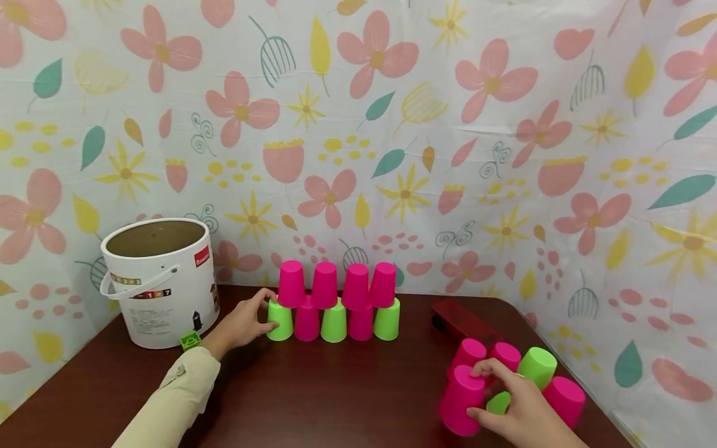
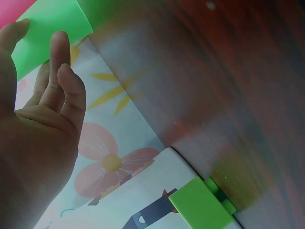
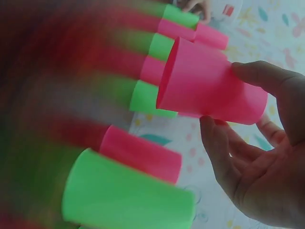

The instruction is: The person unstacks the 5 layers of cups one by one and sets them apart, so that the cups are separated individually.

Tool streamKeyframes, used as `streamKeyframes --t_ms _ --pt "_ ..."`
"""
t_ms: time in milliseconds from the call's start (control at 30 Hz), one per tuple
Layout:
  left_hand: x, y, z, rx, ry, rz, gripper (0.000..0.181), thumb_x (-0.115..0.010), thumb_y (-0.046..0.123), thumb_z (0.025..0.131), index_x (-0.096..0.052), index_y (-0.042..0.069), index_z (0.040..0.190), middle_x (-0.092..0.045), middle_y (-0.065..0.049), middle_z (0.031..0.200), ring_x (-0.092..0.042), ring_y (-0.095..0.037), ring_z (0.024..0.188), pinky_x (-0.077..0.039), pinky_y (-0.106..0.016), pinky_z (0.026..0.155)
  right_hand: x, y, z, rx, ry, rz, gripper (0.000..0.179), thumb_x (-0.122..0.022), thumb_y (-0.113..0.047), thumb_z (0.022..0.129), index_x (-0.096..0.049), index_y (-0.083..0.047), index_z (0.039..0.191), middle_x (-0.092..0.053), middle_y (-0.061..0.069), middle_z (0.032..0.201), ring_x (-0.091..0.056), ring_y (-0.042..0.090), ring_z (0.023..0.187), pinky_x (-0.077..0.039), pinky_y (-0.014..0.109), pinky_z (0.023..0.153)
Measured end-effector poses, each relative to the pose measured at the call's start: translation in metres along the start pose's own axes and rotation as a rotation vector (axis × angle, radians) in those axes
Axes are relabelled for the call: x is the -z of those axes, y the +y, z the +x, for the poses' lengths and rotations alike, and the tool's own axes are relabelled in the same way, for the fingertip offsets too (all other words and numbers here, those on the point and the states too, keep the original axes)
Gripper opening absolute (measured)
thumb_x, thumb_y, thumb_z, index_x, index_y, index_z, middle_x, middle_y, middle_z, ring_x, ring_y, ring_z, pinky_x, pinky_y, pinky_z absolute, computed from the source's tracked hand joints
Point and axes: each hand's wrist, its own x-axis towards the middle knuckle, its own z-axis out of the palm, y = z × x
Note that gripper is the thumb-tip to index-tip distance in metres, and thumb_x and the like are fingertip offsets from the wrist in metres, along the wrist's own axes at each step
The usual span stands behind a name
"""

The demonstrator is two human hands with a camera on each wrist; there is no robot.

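Observation:
Upside-down cups stand in two tiers near the wall, with several pink cups (image 1: 291,283) over a lower row of alternating green and pink. At the row's left end, my left hand (image 1: 243,322) holds the end green cup (image 1: 280,322), thumb on its front and fingers behind. On the right, my right hand (image 1: 518,404) grips a pink cup (image 3: 205,81) between thumb and fingers, its wide mouth downward. Around that hand stand more inverted cups, among them a green cup (image 1: 538,367) and a pink cup (image 1: 564,399).
A white bucket (image 1: 162,298) with a handle stands at the back left, a green toy block (image 1: 190,340) at its base. Behind the right cups lies a dark red object (image 1: 465,320). A flowered sheet (image 1: 358,155) hangs behind the brown table (image 1: 336,392).

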Motion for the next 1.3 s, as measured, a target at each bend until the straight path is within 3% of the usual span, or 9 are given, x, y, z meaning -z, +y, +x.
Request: streamKeyframes --t_ms 200,300,500,700,833,933,1300 --pt "0.002 0.003 0.000 -0.008 0.006 0.005 0.048 -0.079 0.006 0.084 -0.044 0.012 0.117 -0.068 -0.015 0.103 -0.063 -0.028 0.089 -0.048 -0.035 0.067 0.004 0.012 -0.002 -0.097 -0.107 -0.068 0.049 -0.086 -0.022 0.077 -0.054 -0.008 0.113 -0.059 -0.004 0.097 -0.058 0.005 0.074 -0.053 0.026 0.063" --pt "0.002 0.004 -0.001 0.028 -0.007 0.010 0.048 -0.079 0.007 0.084 -0.044 0.013 0.117 -0.068 -0.015 0.106 -0.062 -0.030 0.091 -0.048 -0.036 0.070 0.005 0.015 -0.005 -0.137 -0.158 -0.076 0.050 -0.085 -0.023 0.077 -0.053 -0.007 0.113 -0.059 -0.003 0.098 -0.058 0.004 0.074 -0.053 0.026 0.064" --pt "0.000 0.004 -0.003 0.043 -0.006 0.002 0.048 -0.079 0.007 0.084 -0.043 0.014 0.117 -0.067 -0.017 0.109 -0.063 -0.030 0.095 -0.048 -0.037 0.071 0.007 0.018 -0.009 -0.280 -0.229 -0.066 0.057 -0.085 -0.026 0.077 -0.051 -0.005 0.117 -0.060 0.005 0.097 -0.056 0.005 0.064 -0.051 0.025 0.060" --pt "0.000 0.002 -0.006 0.031 0.000 0.015 0.049 -0.079 0.007 0.084 -0.044 0.013 0.116 -0.068 -0.016 0.106 -0.063 -0.028 0.089 -0.048 -0.035 0.067 0.003 0.015 -0.012 -0.340 -0.157 -0.117 0.053 -0.086 -0.025 0.076 -0.054 -0.006 0.113 -0.064 0.007 0.102 -0.054 0.006 0.064 -0.048 0.024 0.057" --pt "0.001 0.002 -0.005 0.031 -0.004 0.002 0.049 -0.079 0.007 0.084 -0.043 0.013 0.117 -0.067 -0.018 0.108 -0.063 -0.031 0.094 -0.049 -0.036 0.069 0.000 0.013 -0.014 -0.358 -0.091 -0.196 0.047 -0.087 -0.025 0.075 -0.058 -0.009 0.108 -0.063 0.000 0.095 -0.050 0.004 0.066 -0.047 0.023 0.059" --pt "0.001 0.003 -0.005 0.043 -0.011 0.007 0.049 -0.079 0.007 0.084 -0.043 0.013 0.117 -0.067 -0.019 0.109 -0.063 -0.031 0.094 -0.049 -0.036 0.068 -0.001 0.010 -0.013 -0.375 -0.071 -0.220 0.044 -0.087 -0.023 0.074 -0.058 -0.010 0.106 -0.061 -0.003 0.090 -0.048 0.004 0.060 -0.045 0.023 0.057" --pt "0.001 0.004 -0.003 0.041 -0.009 0.011 0.049 -0.079 0.008 0.084 -0.043 0.013 0.116 -0.067 -0.018 0.109 -0.063 -0.031 0.096 -0.049 -0.037 0.070 0.001 -0.005 -0.011 -0.483 0.012 -0.400 0.038 -0.086 -0.027 0.075 -0.061 -0.019 0.103 -0.056 -0.008 0.075 -0.050 0.008 0.060 -0.044 0.030 0.056"
